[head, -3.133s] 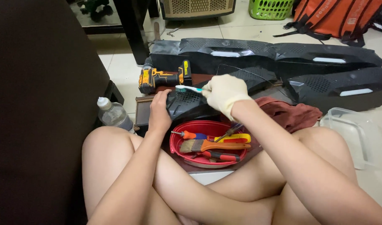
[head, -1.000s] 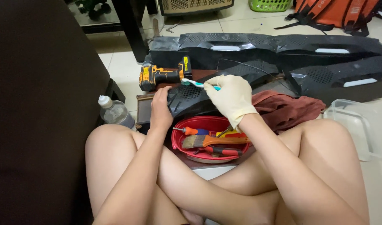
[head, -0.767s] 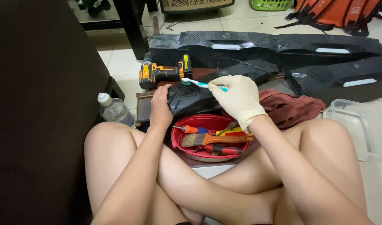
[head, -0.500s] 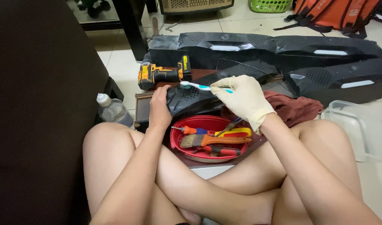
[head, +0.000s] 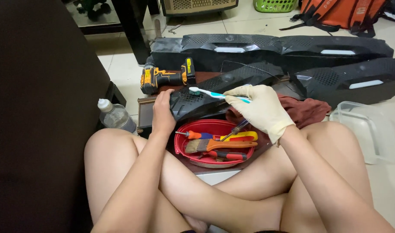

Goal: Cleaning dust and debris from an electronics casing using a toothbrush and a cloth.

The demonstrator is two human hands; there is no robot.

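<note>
Sitting cross-legged on the tiled floor, the person works over a black plastic panel (head: pixel 206 101) that rests above a red bowl (head: pixel 214 157). The left hand (head: pixel 163 113), bare, closes around the left end of this panel and holds it steady. The right hand (head: pixel 258 110), in a cream rubber glove, pinches the handle of a white and teal toothbrush (head: pixel 210 93); the brush head lies on the upper face of the panel, just beside the left hand's fingers.

Below the panel, the red bowl contains a paintbrush (head: pixel 219 145) with an orange handle and some screwdrivers, though how many is difficult to see. Behind the panel lies an orange and black cordless drill (head: pixel 166 78). To the left of the panel stands a plastic bottle (head: pixel 115 116). To the right of it, a dark red cloth (head: pixel 305 111) is crumpled under the gloved wrist, and further right sits a clear plastic container (head: pixel 365 129). Beyond the panel, two long black panels (head: pixel 292 45) stretch across the floor.
</note>
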